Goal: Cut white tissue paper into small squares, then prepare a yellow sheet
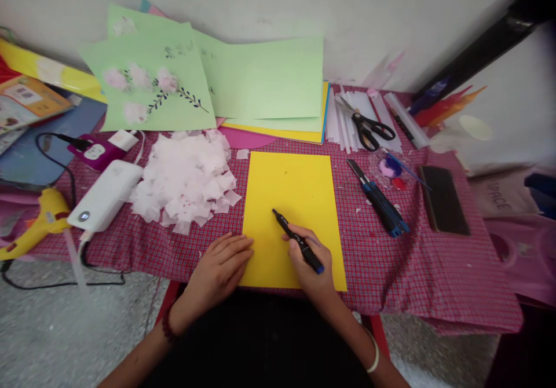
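Observation:
A yellow sheet of paper [295, 202] lies flat on the red checked tablecloth [391, 260] in front of me. My left hand [219, 266] rests flat on the cloth, fingers stretched out, touching the sheet's lower left edge. My right hand [310, 260] is closed round a black marker with a blue end [297, 240]. The marker's tip points up and left and sits on the middle of the yellow sheet.
A heap of pale pink tissue squares [185, 179], a white power bank [106, 194] and a yellow glue gun [37, 220] lie at left. Green sheets [260, 78] lean on the wall. Scissors [369, 126], blue markers [382, 200] and a black phone [443, 200] lie at right.

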Motion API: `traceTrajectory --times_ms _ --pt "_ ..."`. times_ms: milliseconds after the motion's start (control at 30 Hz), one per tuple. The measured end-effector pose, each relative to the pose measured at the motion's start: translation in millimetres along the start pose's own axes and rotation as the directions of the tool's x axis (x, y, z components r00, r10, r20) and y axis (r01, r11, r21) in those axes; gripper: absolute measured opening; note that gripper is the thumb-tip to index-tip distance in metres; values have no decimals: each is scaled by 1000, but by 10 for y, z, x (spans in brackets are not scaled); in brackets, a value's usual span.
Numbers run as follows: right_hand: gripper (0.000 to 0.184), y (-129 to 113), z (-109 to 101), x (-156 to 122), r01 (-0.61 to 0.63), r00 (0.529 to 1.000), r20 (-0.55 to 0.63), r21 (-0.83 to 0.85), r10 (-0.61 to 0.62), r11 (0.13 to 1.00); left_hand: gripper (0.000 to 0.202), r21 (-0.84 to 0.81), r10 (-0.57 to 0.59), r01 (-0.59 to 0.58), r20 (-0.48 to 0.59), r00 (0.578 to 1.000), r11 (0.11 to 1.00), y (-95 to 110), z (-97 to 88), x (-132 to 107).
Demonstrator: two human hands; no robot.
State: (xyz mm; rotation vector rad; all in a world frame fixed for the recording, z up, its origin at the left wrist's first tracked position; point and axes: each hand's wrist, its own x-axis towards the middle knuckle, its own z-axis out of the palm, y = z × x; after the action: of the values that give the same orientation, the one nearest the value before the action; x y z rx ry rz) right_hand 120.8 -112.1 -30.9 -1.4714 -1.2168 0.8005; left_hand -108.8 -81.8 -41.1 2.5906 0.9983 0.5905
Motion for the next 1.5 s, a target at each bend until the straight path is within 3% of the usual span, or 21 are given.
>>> traceTrajectory --times_ms 500,700,767,867,967,1067,1167,1267,1500 --pt "20 3 -15 -14 -40 998 -39 48 42 998 27 9 -5 5 -9 1000 1000 17 -16 17" --pt "13 -50 -288 -158 -86 955 -267 160 127 983 25 -3 -10 10 -8 1000 1000 28 -20 37" --pt "10 -62 -397 -256 -119 946 -288 116 148 986 23 -20 -23 23 15 1000 1000 45 -38 36" --pt "15 -66 -503 -400 -161 959 -225 65 172 985 22 -36 -34 34 19 999 999 131 -87 45" --pt "14 -35 -535 -485 -144 976 -169 -19 139 989 25 -54 45 -45 -8 999 998 292 -122 98" --pt "11 7 -525 -489 -108 976 -202 -136 79 985 24 -141 206 -203 11 978 969 440 -104 174" --pt "9 24 -504 -464 -93 976 -213 -184 53 978 25 -247 284 -261 63 957 933 494 -49 217" --pt "9 26 -479 -466 -72 978 -204 -169 37 983 25 -335 287 -240 101 952 911 475 -4 214" --pt "10 111 -441 -519 -93 970 -238 -201 44 975 21 -507 172 -76 146 974 859 440 41 195"
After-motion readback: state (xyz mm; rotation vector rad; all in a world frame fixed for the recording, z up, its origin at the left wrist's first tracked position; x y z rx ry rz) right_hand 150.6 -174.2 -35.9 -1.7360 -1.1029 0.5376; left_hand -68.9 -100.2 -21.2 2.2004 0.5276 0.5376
